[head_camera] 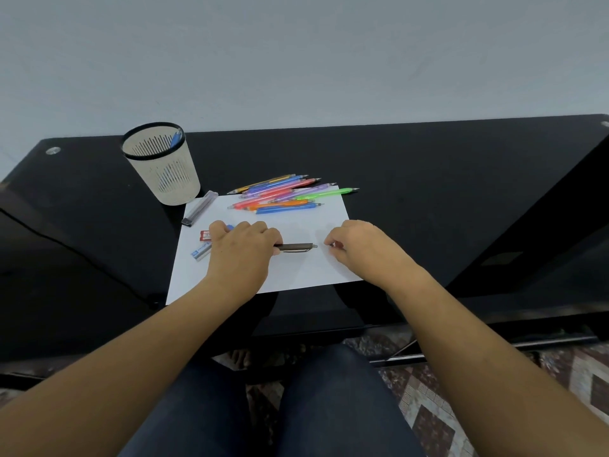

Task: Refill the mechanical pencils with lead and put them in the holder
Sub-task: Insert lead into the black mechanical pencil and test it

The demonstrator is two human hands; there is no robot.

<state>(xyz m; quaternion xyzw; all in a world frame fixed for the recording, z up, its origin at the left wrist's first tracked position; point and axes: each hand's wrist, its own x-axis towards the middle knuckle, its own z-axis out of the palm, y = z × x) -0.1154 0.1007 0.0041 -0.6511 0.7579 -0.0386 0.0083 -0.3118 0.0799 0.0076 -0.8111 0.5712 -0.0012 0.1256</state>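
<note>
Left hand: knuckles up, resting on the sheet, fingers clenched round the front half of the dark grey pencil.
Dark grey pencil: lies level over the middle of the white sheet, its clip end sticking out of the fist toward the right hand.
Right hand: fingers curled in, thumb and forefinger drawn together just beside the pencil's free end, not touching it. Whether they pinch a lead I cannot tell; it is too small to make out.
White sheet: flat on the black tabletop, reaching its near edge.
Holder: a beige slotted cup with a black rim, upright toward the tabletop's far left corner, just off the sheet. One blue pencil leans inside it.
Coloured pencils: a loose heap across the sheet's far edge, tips mostly pointing right.
Clear lead tube: lies slanted at the sheet's far left corner, near the holder's foot.
Red lead case: on the sheet's left edge, just beside the left hand.
Blue-and-white lead case: just nearer than the red one, also on the left edge.
</note>
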